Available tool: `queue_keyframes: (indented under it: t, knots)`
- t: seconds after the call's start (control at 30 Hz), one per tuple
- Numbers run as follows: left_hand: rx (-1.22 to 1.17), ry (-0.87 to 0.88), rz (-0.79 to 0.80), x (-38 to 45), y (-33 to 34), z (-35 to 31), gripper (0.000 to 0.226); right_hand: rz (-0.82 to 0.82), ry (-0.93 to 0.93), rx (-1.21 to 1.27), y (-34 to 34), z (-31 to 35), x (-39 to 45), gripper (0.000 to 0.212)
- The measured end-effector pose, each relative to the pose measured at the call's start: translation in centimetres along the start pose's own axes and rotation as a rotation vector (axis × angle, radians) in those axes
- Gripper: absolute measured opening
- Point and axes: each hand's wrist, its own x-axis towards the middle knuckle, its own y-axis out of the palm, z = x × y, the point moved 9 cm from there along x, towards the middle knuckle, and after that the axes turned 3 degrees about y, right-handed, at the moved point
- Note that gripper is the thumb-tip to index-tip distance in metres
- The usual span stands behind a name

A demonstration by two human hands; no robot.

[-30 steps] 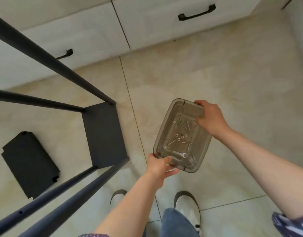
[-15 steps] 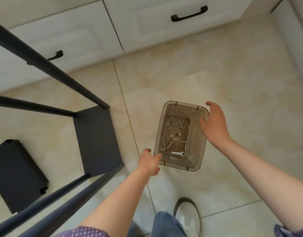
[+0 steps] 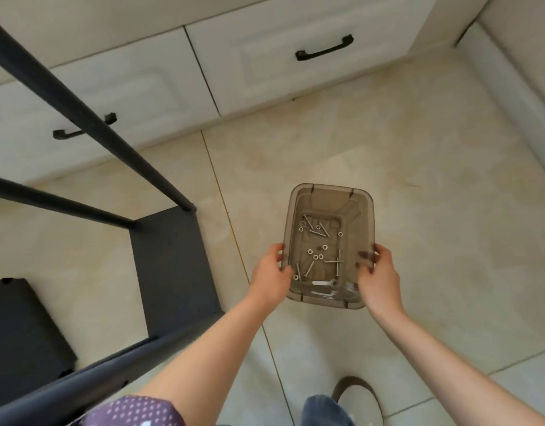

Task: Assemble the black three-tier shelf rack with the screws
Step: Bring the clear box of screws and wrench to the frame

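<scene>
A clear brownish plastic bin is low over the tiled floor. In it lie several screws, washers and a small white wrench. My left hand grips the bin's left rim and my right hand grips its right rim. The black rack frame stands on the left: a shelf panel on the floor with long black poles running up from its corners. A loose black shelf panel lies on the floor at the far left.
White cabinet drawers with black handles run along the back. A white wall base closes the right side. My shoe and trouser leg are at the bottom edge, near the bin.
The bin has turned from slanted to lengthwise and moved lower. Both hands shifted from its ends to its left and right rims. The view moved closer to the floor.
</scene>
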Motion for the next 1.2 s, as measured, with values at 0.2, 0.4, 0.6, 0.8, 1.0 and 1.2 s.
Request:
queue_keyframes:
  t: [0.2, 0.4, 0.6, 0.8, 1.0, 1.2]
  knots:
    - [-0.114, 0.094, -0.039, 0.0, -0.3, 0.8, 0.044, -0.038, -0.091, 0.038, 0.1, 0.4, 0.7, 0.043]
    - [-0.174, 0.144, -0.114, -0.6, -0.8, 1.1, 0.043, 0.002, -0.129, 0.075, 0.5, 0.8, 1.3, 0.043]
    - [-0.161, 0.183, -0.118, 0.2, -1.6, 0.8, 0.044, 0.013, -0.156, 0.102, 1.0, 1.5, 1.7, 0.041]
    - [-0.17, 0.186, -0.102, 0.4, -1.6, 1.3, 0.046, 0.029, -0.143, 0.101, 1.1, 1.9, 1.7, 0.041]
    - [-0.166, 0.168, -0.13, 0.2, -2.4, 1.6, 0.046, 0.053, -0.134, 0.095, 1.2, 2.5, 1.8, 0.042]
    - [-0.186, 0.146, -0.142, -0.2, -3.1, 1.4, 0.045, 0.053, -0.13, 0.064, 1.7, 2.6, 1.4, 0.044]
